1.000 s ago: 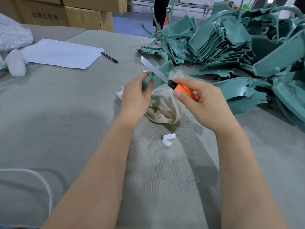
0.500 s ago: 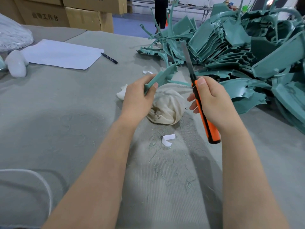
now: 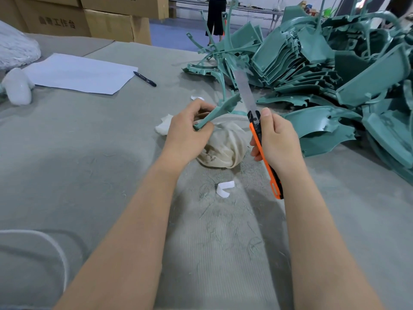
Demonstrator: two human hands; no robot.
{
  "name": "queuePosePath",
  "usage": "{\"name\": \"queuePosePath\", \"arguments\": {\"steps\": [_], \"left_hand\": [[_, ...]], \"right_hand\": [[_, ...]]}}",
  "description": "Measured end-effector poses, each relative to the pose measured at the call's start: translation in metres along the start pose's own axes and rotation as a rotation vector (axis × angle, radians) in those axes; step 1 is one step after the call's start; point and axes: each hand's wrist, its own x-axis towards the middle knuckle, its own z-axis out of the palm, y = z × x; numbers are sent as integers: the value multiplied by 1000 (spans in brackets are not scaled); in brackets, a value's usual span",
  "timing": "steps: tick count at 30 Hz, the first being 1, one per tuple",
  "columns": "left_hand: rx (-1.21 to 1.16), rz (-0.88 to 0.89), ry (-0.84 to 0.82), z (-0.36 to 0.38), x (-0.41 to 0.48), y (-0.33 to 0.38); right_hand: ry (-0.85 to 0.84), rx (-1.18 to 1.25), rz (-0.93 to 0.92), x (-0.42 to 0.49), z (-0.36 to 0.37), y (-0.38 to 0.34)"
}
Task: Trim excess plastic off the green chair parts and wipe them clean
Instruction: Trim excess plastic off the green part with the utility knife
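Evidently mid-trim: a slim green plastic chair part (image 3: pixel 220 111) is pinched in the left hand (image 3: pixel 187 128) over the centre of the desk (image 3: pixel 89 153), an orange utility knife (image 3: pixel 260 142) gripped in the right hand (image 3: pixel 277 139); wiping and the far-right pile of green parts (image 3: pixel 335 70) are judged outstanding.

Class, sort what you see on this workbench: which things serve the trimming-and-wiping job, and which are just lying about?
For the job:
green chair part, held in the left hand
knife, gripped by the right hand
cloth
pile of chair parts

Lying about:
paper sheet
pen
cardboard boxes
white scrap
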Motion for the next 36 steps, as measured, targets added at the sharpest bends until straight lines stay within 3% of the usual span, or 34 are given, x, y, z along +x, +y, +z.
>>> {"name": "queuePosePath", "arguments": {"steps": [6, 36], "left_hand": [[-15, -10, -8, -2, -1, 1], [-118, -55, 26, -7, -1, 0]], "right_hand": [[-2, -113, -53, 1, 6, 2], [-580, 200, 107, -4, -12, 5]]}}
